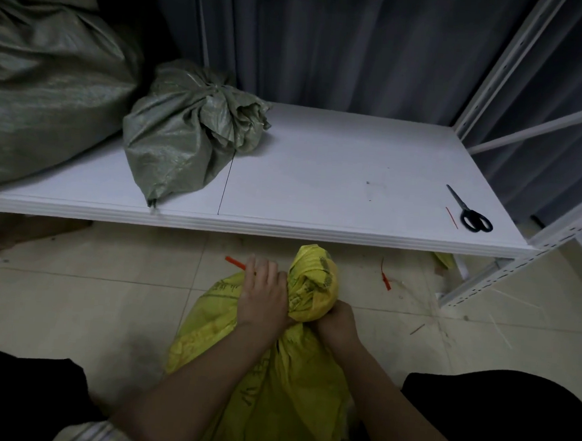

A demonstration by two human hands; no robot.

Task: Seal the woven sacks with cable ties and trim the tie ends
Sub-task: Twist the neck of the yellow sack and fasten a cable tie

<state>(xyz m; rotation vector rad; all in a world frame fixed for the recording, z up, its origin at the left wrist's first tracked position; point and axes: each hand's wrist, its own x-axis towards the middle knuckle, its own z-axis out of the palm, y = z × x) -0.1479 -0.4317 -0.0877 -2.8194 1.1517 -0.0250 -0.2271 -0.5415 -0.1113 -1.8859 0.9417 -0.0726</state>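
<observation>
A yellow woven sack (271, 384) stands on the floor between my knees, its mouth bunched into a knob (312, 284). My left hand (263, 294) grips the gathered neck from the left and also holds an orange cable tie (235, 262), whose end sticks out to the upper left. My right hand (339, 322) clasps the neck from the right, just below the knob. Black scissors (472, 214) lie on the white shelf at the far right, apart from both hands.
A green woven sack (185, 133), tied at its neck, rests on the white shelf board (337, 175). A large green sack (41, 75) fills the left. An orange offcut (451, 217) lies beside the scissors; another orange tie (385, 278) lies on the tiled floor. A white rack post (506, 270) stands at right.
</observation>
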